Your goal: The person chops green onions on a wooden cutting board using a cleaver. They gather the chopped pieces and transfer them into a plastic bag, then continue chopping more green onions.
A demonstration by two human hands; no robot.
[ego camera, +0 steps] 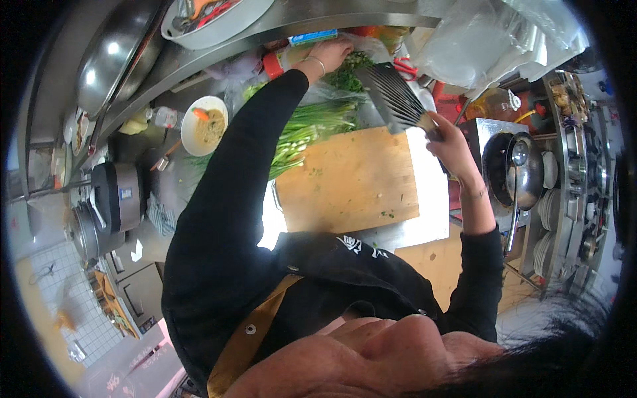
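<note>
My right hand grips the handle of a broad cleaver, whose wide blade has a dark striped look and is raised past the far right corner of a wooden cutting board. Small green scraps lie on that board. My left hand reaches to the back of the counter beside a bunch of leafy green herbs; its fingertips are not clear enough to show a hold. Under the left forearm is a red-capped container. Long green onions lie left of and behind the board.
At left are a white bowl with brown liquid and an orange piece, a clear bottle and a rice cooker. Red-handled scissors lie behind the cleaver. Rightward, a ladle rests in a wok. A metal shelf overhangs the back.
</note>
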